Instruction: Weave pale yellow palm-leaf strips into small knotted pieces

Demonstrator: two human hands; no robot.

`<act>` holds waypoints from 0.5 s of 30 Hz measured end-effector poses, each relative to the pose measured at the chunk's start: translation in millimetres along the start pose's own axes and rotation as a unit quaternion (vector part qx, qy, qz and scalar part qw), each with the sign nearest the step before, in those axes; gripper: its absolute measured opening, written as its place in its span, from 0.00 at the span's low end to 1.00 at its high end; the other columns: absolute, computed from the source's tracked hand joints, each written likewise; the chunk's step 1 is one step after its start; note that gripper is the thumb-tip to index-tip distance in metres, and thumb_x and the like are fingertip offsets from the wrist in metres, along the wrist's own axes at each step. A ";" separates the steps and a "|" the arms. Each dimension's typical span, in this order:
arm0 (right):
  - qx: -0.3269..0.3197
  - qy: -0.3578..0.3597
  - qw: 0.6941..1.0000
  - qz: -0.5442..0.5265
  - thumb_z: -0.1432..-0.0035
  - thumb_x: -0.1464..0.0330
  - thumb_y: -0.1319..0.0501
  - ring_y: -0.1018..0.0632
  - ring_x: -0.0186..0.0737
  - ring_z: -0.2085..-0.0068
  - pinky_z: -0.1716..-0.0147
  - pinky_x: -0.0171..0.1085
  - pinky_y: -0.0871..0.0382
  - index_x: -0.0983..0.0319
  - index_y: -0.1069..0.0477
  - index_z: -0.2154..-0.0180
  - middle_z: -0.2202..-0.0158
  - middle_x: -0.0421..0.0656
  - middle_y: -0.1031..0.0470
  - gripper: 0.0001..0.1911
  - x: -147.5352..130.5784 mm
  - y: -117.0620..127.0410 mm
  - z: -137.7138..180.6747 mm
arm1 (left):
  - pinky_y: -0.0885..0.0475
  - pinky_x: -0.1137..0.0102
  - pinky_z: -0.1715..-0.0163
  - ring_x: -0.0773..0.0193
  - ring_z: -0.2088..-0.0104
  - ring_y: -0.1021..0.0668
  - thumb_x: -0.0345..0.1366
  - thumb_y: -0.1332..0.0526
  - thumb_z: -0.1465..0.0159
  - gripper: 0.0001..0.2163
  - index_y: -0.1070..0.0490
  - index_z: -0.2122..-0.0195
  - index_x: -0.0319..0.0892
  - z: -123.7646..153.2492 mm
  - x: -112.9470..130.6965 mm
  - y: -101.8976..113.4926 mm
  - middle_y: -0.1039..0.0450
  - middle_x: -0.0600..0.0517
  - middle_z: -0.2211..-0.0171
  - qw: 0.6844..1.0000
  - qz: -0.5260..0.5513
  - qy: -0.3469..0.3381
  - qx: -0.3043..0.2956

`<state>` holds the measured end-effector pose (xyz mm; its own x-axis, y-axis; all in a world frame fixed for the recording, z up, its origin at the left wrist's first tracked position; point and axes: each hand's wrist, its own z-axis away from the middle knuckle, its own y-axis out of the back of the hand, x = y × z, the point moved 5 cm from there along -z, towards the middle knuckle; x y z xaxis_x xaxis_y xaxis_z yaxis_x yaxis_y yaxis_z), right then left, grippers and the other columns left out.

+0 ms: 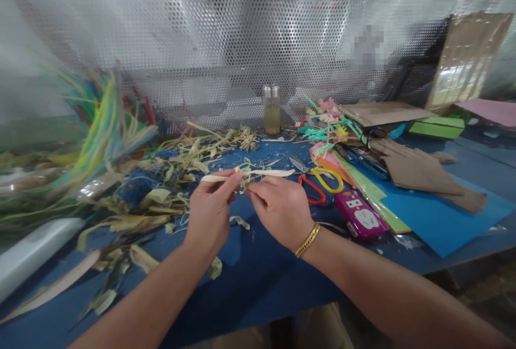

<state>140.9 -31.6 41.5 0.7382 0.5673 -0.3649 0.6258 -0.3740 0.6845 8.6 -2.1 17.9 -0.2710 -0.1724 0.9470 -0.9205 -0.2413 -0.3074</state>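
Over the blue table (258, 279), my two hands meet at a pale dried leaf strip (274, 173) that lies crosswise above the surface. My left hand (212, 209) pinches the strip near its left end with thumb and fingers closed. My right hand (278, 206), with a gold bracelet at the wrist, pinches a small folded or knotted part at the strip's middle. The strip's right end sticks out toward the scissors.
Loose leaf strips and scraps (161, 187) litter the left half. Coloured sticks (100, 118) fan out at far left. Red and yellow scissors (318, 179), a purple case (358, 214), coloured paper sheets (435, 214), brown cardboard (419, 169) and a small bottle (271, 109) lie right and behind, before a perforated metal screen (226, 37).
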 end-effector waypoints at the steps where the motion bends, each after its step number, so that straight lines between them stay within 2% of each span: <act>1: -0.004 0.012 1.000 0.017 0.35 0.66 0.49 0.28 0.38 0.69 0.70 0.38 0.44 0.60 0.24 0.64 0.71 0.44 0.26 0.14 -2.3 -0.7 1.0 | 0.34 0.75 0.75 0.71 0.75 0.28 0.38 0.28 0.54 0.14 0.26 0.68 0.39 0.1 1.4 0.6 0.27 0.55 0.73 1.000 -0.010 -0.005 0.007; 5: -0.019 0.055 0.996 0.073 0.35 0.69 0.50 0.31 0.39 0.71 0.72 0.40 0.46 0.62 0.26 0.63 0.71 0.46 0.27 0.14 -10.9 0.7 5.0 | 0.30 0.71 0.72 0.67 0.73 0.26 0.37 0.29 0.52 0.10 0.24 0.71 0.41 2.8 14.3 0.2 0.25 0.54 0.74 0.993 -0.094 -0.067 0.018; 8: 0.022 0.086 0.990 0.106 0.35 0.70 0.50 0.30 0.42 0.64 0.65 0.42 0.43 0.59 0.27 0.61 0.66 0.46 0.25 0.13 -15.7 12.2 4.3 | 0.28 0.68 0.67 0.62 0.68 0.23 0.37 0.29 0.52 0.08 0.23 0.73 0.42 5.1 24.2 -2.3 0.23 0.52 0.72 0.982 -0.152 -0.110 -0.003; 11: 0.078 0.076 0.991 0.081 0.35 0.69 0.48 0.30 0.43 0.54 0.54 0.45 0.44 0.56 0.28 0.62 0.57 0.42 0.23 0.10 -13.1 25.7 -0.3 | 0.28 0.68 0.67 0.62 0.69 0.23 0.37 0.29 0.52 0.08 0.22 0.73 0.42 4.2 24.9 -3.7 0.23 0.52 0.73 0.983 -0.153 -0.093 -0.044; 15: 0.073 0.032 0.996 -0.040 0.37 0.69 0.46 0.28 0.41 0.51 0.49 0.44 0.46 0.58 0.32 0.67 0.55 0.41 0.23 0.06 0.2 27.8 -7.4 | 0.30 0.69 0.70 0.64 0.73 0.25 0.37 0.28 0.53 0.08 0.22 0.72 0.41 -0.4 16.0 -4.1 0.23 0.51 0.74 0.987 -0.114 -0.043 -0.103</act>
<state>156.7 -36.5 65.1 0.6700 0.6432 -0.3707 0.7153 -0.4256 0.5542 8.0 -3.5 34.3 -0.0343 -0.2193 0.9750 -0.9949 -0.0854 -0.0542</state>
